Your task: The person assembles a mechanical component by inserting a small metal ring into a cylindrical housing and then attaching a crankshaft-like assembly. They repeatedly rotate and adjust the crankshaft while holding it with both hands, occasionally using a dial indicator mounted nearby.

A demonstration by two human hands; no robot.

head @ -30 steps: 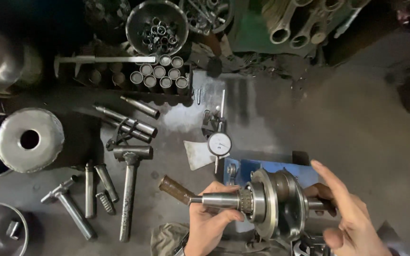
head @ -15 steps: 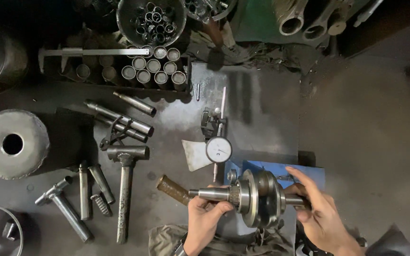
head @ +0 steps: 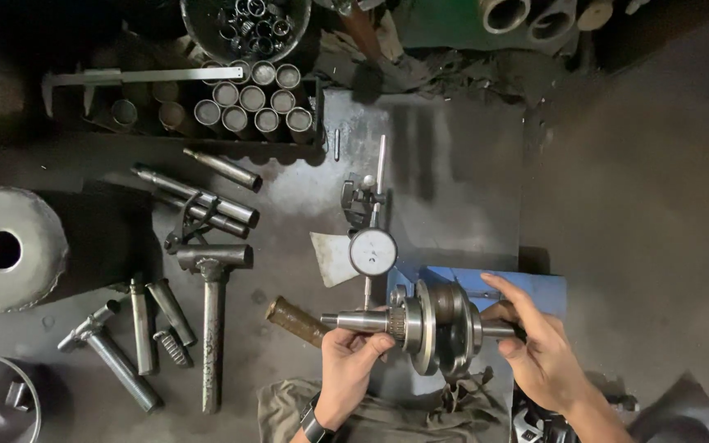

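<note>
**Crankshaft held level over the blue stand**

At far left a round metal drum [head: 8,250] rests on the table [head: 453,164]; beside it lie a steel hammer [head: 209,303] and loose rods. Centre, a dial gauge [head: 372,252] stands upright. Our left hand [head: 348,371] closes its fingers on the crankshaft [head: 432,326] by its left journal, while our right hand [head: 539,353] grips the right end. It looks seated (we judge) but unmeasured: grey, oily, twin webs, splined shaft.

Polished steel crankshaft [head: 441,324]; dull, scuffed metal bench [head: 453,180]; rumpled matt cloth [head: 387,414].
</note>
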